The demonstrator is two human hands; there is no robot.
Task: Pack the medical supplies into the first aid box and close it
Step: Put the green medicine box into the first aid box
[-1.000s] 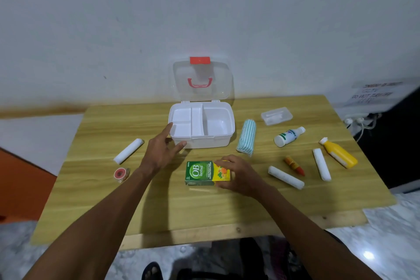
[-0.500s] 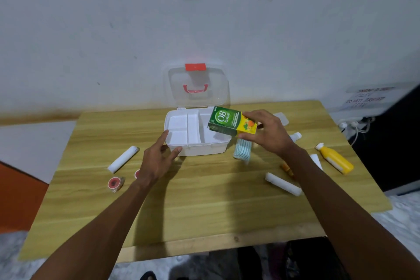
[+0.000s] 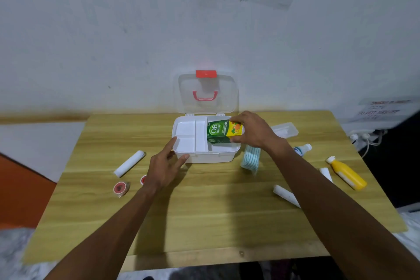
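Green carton (image 3: 223, 131) moved over first aid box (image 3: 205, 157); wooden table (image 3: 204, 211).

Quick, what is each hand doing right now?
Left hand: open, fingers resting against the first aid box.
Right hand: closed on the green medicine carton, over the box.

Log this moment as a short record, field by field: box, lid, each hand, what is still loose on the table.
box: white first aid box, on wooden table
lid: clear lid, open, upright
right hand: holds green carton over box's right compartment
left hand: steadies box's front left corner
loose: yellow bottle, striped cloth roll, tape roll
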